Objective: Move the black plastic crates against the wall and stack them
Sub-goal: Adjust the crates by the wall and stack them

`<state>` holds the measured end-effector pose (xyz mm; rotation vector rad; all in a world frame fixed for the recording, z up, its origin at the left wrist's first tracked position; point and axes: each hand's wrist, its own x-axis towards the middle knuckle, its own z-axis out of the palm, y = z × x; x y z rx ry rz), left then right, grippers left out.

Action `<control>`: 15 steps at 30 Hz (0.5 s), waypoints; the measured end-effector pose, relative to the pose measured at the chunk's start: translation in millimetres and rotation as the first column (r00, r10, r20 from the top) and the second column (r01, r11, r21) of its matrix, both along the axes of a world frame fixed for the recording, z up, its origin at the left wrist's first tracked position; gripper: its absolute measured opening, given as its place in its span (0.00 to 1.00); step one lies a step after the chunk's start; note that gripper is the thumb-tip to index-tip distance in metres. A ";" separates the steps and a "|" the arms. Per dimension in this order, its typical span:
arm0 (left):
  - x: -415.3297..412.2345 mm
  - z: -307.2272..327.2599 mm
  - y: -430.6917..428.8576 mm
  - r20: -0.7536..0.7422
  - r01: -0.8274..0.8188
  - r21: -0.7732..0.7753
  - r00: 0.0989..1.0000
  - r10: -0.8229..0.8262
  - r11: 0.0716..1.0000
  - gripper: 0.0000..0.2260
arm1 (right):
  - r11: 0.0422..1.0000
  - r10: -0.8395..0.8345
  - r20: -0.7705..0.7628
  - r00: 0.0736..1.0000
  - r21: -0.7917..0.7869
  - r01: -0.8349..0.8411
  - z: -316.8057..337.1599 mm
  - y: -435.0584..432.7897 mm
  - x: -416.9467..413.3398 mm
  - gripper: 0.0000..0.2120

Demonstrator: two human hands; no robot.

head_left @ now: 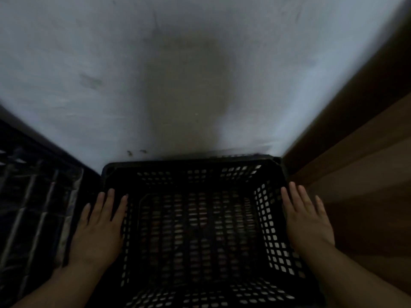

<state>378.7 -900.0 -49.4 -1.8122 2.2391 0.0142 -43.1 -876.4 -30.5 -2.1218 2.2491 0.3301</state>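
A black perforated plastic crate [193, 172] fills the lower middle of the head view, its far rim right up to the white wall [111, 74]. Through its open bottom I see more dark lattice below. My left hand [100, 227] lies flat on the crate's left rim, fingers spread and pointing at the wall. My right hand [307, 218] lies flat on the right rim the same way. Neither hand curls around anything. A second dark crate [33, 207] stands to the left, close beside the first.
A brown wooden panel or cabinet side [360, 174] runs along the right, tight against the crate. The wall bears a large shadow and scuff marks. The scene is dim and slightly blurred.
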 end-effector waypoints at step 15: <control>27.5 -39.9 -17.3 0.070 0.100 0.028 0.992 -0.102 0.995 0.42 | 0.994 0.069 0.070 0.995 -0.090 -0.063 -61.3 0.3 -15.6 0.29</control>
